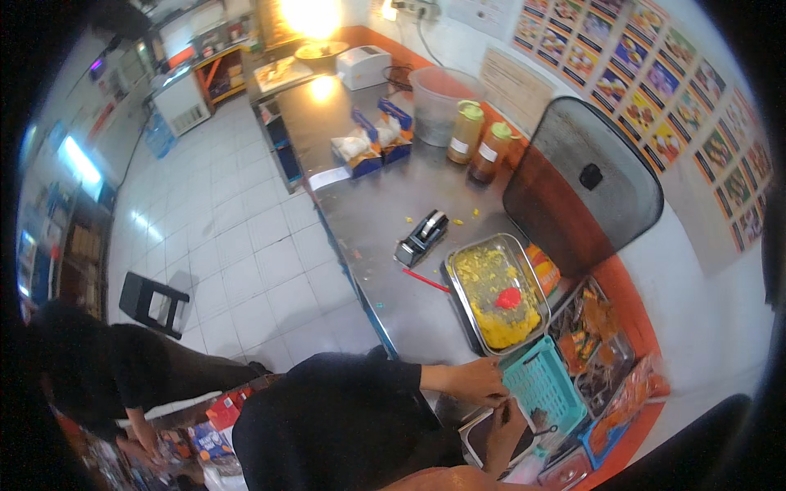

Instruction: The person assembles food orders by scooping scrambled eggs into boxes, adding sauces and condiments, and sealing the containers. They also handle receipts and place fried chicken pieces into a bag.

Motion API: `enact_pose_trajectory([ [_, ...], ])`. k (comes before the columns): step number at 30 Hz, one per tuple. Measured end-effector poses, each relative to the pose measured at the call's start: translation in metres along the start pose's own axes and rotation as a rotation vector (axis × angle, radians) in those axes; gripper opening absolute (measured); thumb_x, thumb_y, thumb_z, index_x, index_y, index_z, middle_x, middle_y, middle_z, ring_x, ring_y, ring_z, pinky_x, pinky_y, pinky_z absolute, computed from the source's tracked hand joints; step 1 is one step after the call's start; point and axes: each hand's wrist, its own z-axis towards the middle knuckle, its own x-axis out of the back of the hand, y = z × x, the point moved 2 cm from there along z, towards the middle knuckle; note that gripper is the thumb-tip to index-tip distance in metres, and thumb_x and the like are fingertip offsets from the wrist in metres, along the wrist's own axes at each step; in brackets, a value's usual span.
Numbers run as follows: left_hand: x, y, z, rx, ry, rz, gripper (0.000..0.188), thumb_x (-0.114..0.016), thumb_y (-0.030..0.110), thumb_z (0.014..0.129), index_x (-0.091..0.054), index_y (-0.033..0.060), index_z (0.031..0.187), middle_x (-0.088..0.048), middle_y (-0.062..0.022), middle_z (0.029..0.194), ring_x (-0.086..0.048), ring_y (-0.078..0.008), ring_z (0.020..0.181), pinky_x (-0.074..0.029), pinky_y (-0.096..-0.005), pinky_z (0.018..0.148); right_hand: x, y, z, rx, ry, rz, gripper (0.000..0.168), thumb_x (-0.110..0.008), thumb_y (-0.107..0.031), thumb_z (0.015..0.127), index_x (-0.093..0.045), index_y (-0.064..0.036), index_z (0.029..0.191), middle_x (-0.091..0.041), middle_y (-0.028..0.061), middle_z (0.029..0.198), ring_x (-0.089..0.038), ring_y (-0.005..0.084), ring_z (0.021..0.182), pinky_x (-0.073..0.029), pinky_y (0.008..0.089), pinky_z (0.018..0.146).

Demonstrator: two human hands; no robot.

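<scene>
My left hand (482, 382), at the end of a black sleeve, has its fingers bent close to the near end of a turquoise plastic basket (552, 386). Just below it is my right hand (506, 429), over a pale-rimmed container (470, 445) with a dark inside. The two hands nearly meet; whether anything is between their fingers is too small to tell. Above the left hand stands a steel tray (451, 270) of yellow crumbly food, with a red spoon-like piece (508, 298) on it. A black tape dispenser (421, 238) and a red stick (425, 280) lie beside the tray.
A dark-framed lid (583, 184) leans on the wall. Two squeeze bottles (465, 132), a plastic bucket (445, 104) and filled paper boxes (356, 147) stand farther along the steel table (368, 215). Trays of packets (595, 344) line the wall. A co-worker (123, 368) bends at lower left, near a black stool (153, 304).
</scene>
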Motion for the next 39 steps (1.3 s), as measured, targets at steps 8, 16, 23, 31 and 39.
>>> enact_pose_trajectory([
  [8, -0.019, 0.004, -0.008, -0.192, -0.08, 0.178, 0.024, -0.058, 0.032, 0.084, -0.063, 0.0148, 0.068, -0.056, -0.0018, 0.058, -0.057, -0.0231, 0.059, -0.039, -0.0424, 0.079, -0.002, 0.032, -0.029, -0.229, 0.101, -0.18, 0.011, -0.06, -0.007, 0.083, -0.056, 0.003, 0.084, -0.056, 0.0204, 0.07, -0.055, 0.038, 0.068, -0.042, 0.0402, 0.062],
  [16, 0.035, 0.041, 0.032, 0.186, -0.52, 0.147, 0.024, -0.053, 0.031, 0.087, -0.067, 0.0136, 0.078, -0.064, -0.0107, 0.065, -0.063, -0.0288, 0.06, -0.043, -0.0468, 0.083, -0.022, 0.03, -0.049, 0.141, 0.537, -0.294, 0.037, -0.067, 0.0, 0.079, -0.061, -0.004, 0.115, -0.054, 0.0201, 0.125, -0.062, 0.0339, 0.094, -0.053, 0.0409, 0.08],
  [23, 0.043, 0.058, 0.04, -0.181, -0.405, -0.014, 0.042, -0.07, 0.027, 0.08, -0.058, 0.0155, 0.119, -0.065, -0.0057, 0.107, -0.059, -0.0255, 0.105, -0.035, -0.0483, 0.102, -0.009, 0.005, -0.061, -0.169, 0.449, 0.129, 0.027, -0.068, 0.004, 0.079, -0.064, 0.0, 0.105, -0.039, 0.0161, 0.141, -0.059, 0.0281, 0.093, -0.051, 0.0375, 0.083],
  [31, 0.028, 0.02, 0.018, 0.089, -0.368, -0.288, 0.066, -0.077, 0.025, 0.074, -0.05, 0.012, 0.133, -0.052, -0.01, 0.132, -0.048, -0.0264, 0.125, -0.029, -0.0472, 0.111, 0.04, 0.05, -0.045, -0.157, 0.487, -0.065, 0.016, -0.07, -0.014, 0.081, -0.066, -0.005, 0.094, -0.055, 0.0146, 0.107, -0.054, 0.0324, 0.098, -0.044, 0.0394, 0.088],
  [39, 0.002, -0.008, -0.025, 0.728, -0.158, -1.501, 0.081, -0.05, 0.057, 0.09, -0.035, -0.0033, 0.142, -0.055, -0.0134, 0.127, -0.053, -0.0272, 0.117, -0.038, -0.041, 0.104, 0.063, 0.162, -0.029, -0.356, 0.333, -0.114, 0.023, -0.072, -0.025, 0.082, -0.067, -0.005, 0.092, -0.06, 0.0109, 0.097, -0.055, 0.0294, 0.095, -0.042, 0.0386, 0.081],
])
